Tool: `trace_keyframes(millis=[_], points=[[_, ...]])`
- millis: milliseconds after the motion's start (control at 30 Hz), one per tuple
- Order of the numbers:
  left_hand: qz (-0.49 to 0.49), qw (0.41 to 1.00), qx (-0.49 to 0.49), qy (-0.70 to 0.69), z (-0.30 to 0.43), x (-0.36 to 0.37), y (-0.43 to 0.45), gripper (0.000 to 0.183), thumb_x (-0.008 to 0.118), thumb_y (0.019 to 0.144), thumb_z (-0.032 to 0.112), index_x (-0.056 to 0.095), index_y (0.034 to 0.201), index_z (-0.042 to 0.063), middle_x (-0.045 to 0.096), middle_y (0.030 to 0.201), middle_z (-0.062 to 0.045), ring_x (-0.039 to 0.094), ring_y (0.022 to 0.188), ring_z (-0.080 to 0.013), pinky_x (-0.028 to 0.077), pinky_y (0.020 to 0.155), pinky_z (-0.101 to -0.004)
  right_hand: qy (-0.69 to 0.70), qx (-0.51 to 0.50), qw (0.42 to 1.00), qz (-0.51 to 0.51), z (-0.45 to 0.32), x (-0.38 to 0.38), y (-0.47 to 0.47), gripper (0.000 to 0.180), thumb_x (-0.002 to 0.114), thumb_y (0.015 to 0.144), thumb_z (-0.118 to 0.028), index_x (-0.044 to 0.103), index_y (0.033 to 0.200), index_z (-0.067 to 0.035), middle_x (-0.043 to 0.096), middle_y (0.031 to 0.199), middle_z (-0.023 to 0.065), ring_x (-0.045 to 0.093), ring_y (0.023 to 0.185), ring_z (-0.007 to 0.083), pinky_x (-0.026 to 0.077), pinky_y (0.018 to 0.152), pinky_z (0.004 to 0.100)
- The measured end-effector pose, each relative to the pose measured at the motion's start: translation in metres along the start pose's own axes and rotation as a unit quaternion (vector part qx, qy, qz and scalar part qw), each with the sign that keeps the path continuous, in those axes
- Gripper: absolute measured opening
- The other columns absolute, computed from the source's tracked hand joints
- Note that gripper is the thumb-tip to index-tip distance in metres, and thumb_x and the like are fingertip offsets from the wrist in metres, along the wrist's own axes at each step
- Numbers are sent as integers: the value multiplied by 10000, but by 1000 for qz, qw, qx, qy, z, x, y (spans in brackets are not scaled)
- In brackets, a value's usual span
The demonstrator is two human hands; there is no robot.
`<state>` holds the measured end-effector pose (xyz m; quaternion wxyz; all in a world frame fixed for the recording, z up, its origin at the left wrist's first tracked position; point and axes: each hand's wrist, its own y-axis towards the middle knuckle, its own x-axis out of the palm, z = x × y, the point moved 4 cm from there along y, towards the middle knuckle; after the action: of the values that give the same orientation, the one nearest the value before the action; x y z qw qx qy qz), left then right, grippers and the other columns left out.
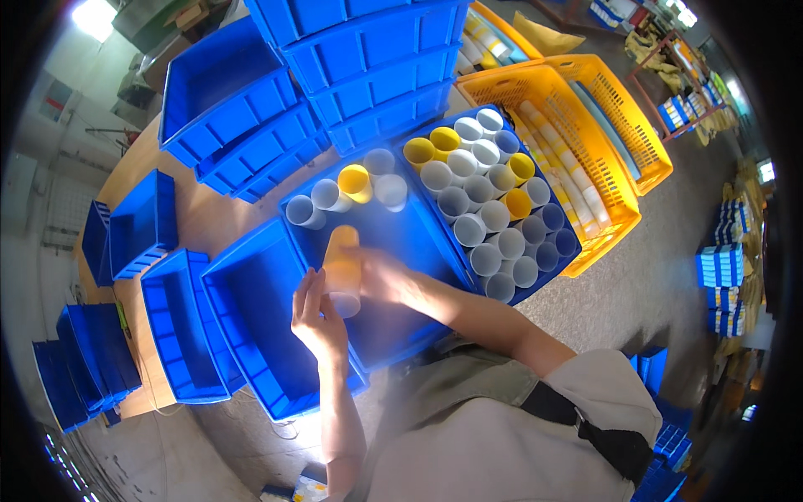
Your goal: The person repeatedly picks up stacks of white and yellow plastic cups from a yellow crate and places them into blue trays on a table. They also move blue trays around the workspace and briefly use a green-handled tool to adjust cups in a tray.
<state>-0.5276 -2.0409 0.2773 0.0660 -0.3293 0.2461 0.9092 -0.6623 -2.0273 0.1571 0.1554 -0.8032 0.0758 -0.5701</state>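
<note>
A yellow-and-white tube [343, 267], slightly blurred, is held upright between my two hands. From its right side my right hand [384, 276] grips it. The fingers of my left hand [320, 317] rest along its left side, near the whitish lower end. Beneath both hands lies a blue plastic bin [408, 251]. Several white tubes [305, 212] and one yellow tube [354, 180] stand at that bin's far end. Immediately right, a second blue bin [467, 276] is packed with upright open-ended tubes [492, 215], mostly white with a few yellow.
Left of my hands stands a blue bin [251, 314], with more blue bins [182, 326] on the wooden table [135, 339]. Tall stacked blue bins [376, 75] rise at the back. Yellow crates [596, 251] at right hold long striped tubes [564, 169].
</note>
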Motion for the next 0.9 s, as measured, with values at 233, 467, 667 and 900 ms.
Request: trace_keyframes(millis=[233, 467, 667, 900], points=[[-106, 990, 26, 93, -48, 43, 24, 176, 663, 853, 1, 758, 990, 57, 707, 947, -142, 697, 828, -327, 567, 708, -391, 6, -55, 992, 109, -63, -67, 23, 527, 688, 929, -463, 525, 1242, -72, 596, 1209, 104, 574, 1176, 259, 479, 1028, 494], [-122, 974, 121, 150, -69, 140, 73, 160, 691, 851, 59, 756, 995, 79, 725, 962, -122, 701, 860, -316, 565, 745, -388, -52, -148, 987, 12, -141, -33, -140, 390, 587, 1021, -268, 516, 1330, -40, 621, 1239, 153, 670, 1060, 267, 545, 958, 456], [-27, 993, 55, 96, -32, 136, 88, 139, 690, 913, 60, 749, 1024, 1, 751, 954, -157, 730, 823, -296, 583, 733, -362, -371, -421, 761, 327, -317, -225, -258, 296, 553, 1029, -168, 568, 1286, -21, 675, 1036, 94, 657, 917, 157, 549, 809, 298], [-81, 984, 6, 159, 82, 167, -3, 136, 670, 917, 30, 725, 1022, -37, 720, 928, -169, 694, 833, -311, 563, 735, -394, -592, 101, 512, 614, -332, -552, -308, 528, 773, 758, -242, 624, 1214, -23, 663, 1181, 211, 656, 1092, 369, 535, 905, 468]])
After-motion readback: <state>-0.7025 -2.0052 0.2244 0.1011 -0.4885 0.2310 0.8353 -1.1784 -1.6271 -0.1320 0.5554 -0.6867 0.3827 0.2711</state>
